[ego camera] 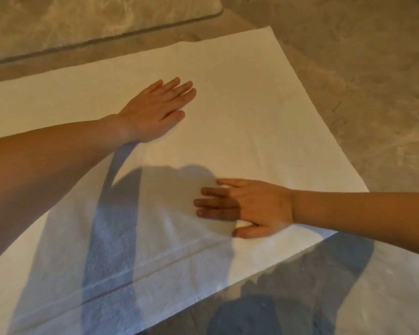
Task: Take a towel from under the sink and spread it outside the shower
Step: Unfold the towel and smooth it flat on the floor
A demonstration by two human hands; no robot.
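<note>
A white towel [240,112] lies spread flat on the marbled stone floor and fills most of the view. My left hand [155,112] rests palm down on its middle, fingers stretched toward the far right. Nearer to me, my right hand [249,209] also lies flat on the towel, fingers spread and pointing left, close to the hemmed near edge. Neither hand grips the cloth. Shadows of my arms and head fall across the near half of the towel.
A raised stone curb [107,37] with a dark seam runs along the far edge of the towel at the top left. Bare marbled floor [361,81] stretches to the right and near right.
</note>
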